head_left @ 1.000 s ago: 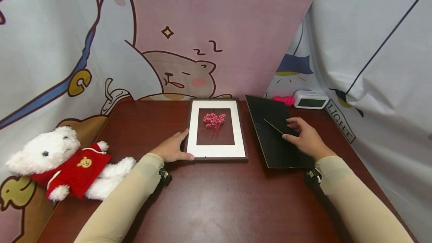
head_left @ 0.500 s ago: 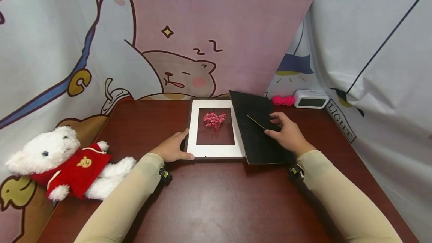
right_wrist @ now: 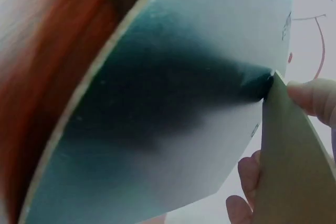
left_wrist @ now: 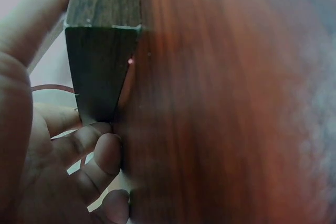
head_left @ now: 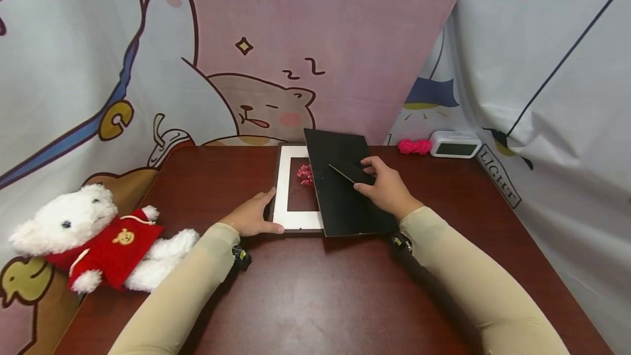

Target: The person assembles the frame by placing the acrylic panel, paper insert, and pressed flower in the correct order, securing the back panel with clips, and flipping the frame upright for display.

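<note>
My left hand (head_left: 251, 215) grips the near left corner of a dark wooden picture frame (left_wrist: 100, 61), thumb along the near edge and fingers at the left side. Inside lies a white mat (head_left: 282, 190) around a dark panel with pink dried flowers (head_left: 305, 175). My right hand (head_left: 391, 188) pinches the raised easel stand (right_wrist: 291, 166) of a black backing board (head_left: 345, 207). That board is tilted over the right part of the frame, hiding that side and part of the flowers. Whether its left edge touches the mat, I cannot tell.
A white teddy bear (head_left: 118, 245) in a red top lies at the table's left edge. Pink yarn (head_left: 414, 147) and a white digital clock (head_left: 454, 144) stand at the back right. Printed curtains (head_left: 345, 43) hang behind the brown table (head_left: 305, 300).
My right hand has carried the backing board leftward, from beside the frame to over its right part, covering some of the flowers. The left hand and the frame have stayed in place.
</note>
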`<state>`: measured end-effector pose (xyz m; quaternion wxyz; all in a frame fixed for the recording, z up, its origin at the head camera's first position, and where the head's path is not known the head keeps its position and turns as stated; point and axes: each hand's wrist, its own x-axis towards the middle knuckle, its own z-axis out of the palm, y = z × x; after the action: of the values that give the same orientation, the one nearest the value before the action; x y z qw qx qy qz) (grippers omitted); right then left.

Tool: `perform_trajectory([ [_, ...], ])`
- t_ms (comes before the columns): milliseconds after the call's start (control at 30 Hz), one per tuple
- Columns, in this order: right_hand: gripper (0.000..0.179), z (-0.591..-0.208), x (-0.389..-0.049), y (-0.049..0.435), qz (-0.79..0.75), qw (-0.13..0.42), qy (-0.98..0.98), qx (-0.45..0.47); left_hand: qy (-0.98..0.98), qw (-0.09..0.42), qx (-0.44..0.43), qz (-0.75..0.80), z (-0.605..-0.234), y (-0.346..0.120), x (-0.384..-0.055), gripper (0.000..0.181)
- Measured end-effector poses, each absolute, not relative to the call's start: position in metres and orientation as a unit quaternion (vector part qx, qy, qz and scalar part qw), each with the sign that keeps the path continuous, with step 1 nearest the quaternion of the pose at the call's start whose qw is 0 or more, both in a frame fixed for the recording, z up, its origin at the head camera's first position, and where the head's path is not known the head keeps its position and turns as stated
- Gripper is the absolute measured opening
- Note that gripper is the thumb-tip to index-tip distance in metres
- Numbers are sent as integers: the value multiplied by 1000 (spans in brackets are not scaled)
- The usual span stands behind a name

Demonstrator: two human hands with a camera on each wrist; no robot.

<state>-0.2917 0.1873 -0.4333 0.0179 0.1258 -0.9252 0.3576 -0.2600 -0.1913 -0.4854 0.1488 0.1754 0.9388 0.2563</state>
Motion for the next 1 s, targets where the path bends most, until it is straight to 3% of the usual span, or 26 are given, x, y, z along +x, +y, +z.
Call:
perform_trajectory([
  [300, 65, -432, -299, 149, 339, -20, -932, 128, 938, 146, 178, 257, -484, -190, -259, 127],
  [500, 64, -440, -302, 133, 300, -16, -944, 137, 938, 144, 178, 259, -485, -192, -259, 127],
  [700, 65, -448, -304, 123, 242, -5, -959, 145, 939, 142, 177, 257, -486, -192, -259, 126],
  [1000, 68, -450, -305, 122, 221, -30, -964, 146, 938, 144, 177, 259, -485, -191, -259, 126],
])
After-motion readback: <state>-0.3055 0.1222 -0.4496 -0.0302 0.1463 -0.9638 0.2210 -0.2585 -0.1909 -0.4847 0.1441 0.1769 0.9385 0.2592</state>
